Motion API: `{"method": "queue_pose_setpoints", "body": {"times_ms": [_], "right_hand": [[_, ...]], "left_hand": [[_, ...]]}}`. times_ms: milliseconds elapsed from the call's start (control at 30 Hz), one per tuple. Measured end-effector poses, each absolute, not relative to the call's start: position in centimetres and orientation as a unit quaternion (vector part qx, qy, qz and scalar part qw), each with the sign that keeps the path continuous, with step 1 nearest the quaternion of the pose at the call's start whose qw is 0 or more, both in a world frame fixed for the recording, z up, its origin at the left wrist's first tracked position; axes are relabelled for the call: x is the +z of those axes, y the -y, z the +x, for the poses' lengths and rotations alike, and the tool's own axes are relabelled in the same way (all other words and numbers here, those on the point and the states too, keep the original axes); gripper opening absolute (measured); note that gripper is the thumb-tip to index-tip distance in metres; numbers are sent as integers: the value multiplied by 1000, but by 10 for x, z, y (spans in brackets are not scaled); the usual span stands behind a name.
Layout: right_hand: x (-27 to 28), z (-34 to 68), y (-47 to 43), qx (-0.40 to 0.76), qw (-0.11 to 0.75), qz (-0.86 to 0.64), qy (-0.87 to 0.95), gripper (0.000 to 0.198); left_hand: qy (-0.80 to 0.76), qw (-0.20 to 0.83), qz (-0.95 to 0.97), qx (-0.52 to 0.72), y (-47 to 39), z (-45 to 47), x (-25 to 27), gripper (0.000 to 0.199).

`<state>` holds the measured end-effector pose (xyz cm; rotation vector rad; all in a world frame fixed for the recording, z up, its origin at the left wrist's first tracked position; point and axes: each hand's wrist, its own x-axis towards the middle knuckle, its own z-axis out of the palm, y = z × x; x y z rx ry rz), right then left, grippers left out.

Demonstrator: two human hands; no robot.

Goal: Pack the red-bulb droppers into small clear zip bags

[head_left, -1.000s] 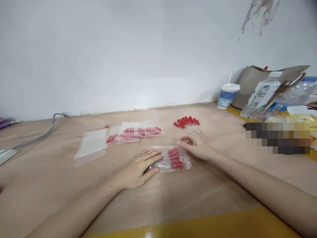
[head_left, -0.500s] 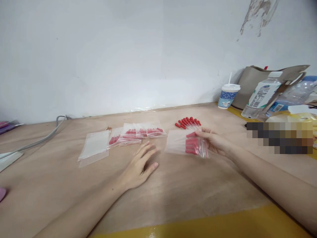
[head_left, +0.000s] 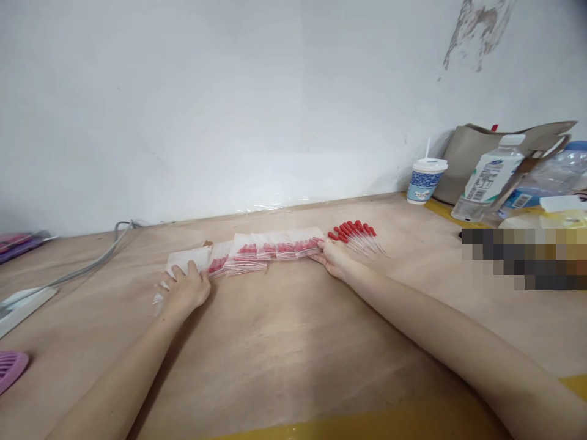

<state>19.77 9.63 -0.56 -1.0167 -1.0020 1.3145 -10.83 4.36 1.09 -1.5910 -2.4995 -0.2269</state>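
Observation:
My left hand lies with fingers spread over a stack of flat clear zip bags, hiding much of it. At the right end of a row of overlapping bags, my right hand pinches the edge of a zip bag of red-tipped pieces. The other filled zip bags stretch leftward towards the stack, with red bulbs showing through the plastic. Just right of my right hand, loose droppers with red bulbs and thin clear stems lie fanned out on the table.
On the right stand a paper cup with a straw, a labelled bottle, a second bottle and a grey bag. A grey cable and a pink slotted object are at left. A wall closes the back.
My right hand has carried the filled bag left to the end of the row. My left hand has moved left onto the stack of flat bags. The view has shifted slightly.

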Motion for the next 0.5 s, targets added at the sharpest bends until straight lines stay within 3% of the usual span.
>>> {"method": "queue_pose_setpoints", "body": {"times_ms": [367, 467, 500], "right_hand": [[9, 199, -77, 569, 451, -519, 452, 12], [12, 233, -76, 469, 406, -572, 536, 21], [12, 244, -76, 341, 381, -604, 611, 22]], "left_hand": [[824, 35, -564, -37, -62, -147, 8, 37], [805, 37, -589, -57, -59, -153, 11, 28], [797, 42, -598, -72, -57, -153, 13, 28]]}}
